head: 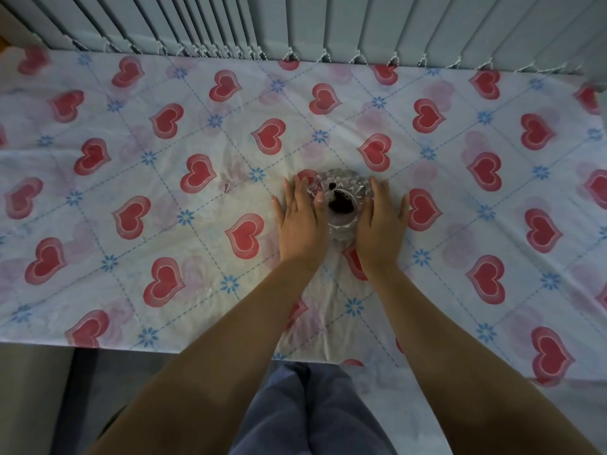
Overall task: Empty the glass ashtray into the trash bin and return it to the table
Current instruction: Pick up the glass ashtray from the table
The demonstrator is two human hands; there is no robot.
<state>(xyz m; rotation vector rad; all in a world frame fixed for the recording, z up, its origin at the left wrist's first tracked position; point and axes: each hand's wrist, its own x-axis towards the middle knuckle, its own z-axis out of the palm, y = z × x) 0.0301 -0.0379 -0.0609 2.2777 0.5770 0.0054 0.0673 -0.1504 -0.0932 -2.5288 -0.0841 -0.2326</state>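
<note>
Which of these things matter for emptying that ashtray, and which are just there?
Part of the job:
glass ashtray, dark ash inside
left hand beside it
right hand on its other side

Just there:
heart-patterned tablecloth
vertical blinds
small speck on the cloth

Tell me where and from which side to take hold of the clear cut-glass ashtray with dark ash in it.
Grip the clear cut-glass ashtray by its thick scalloped rim, from both sides at once, where the left hand and right hand already flank it. It sits upright on the heart-patterned tablecloth with loose dark ash in its bowl, so a level two-sided lift probably keeps the ash in.
</note>
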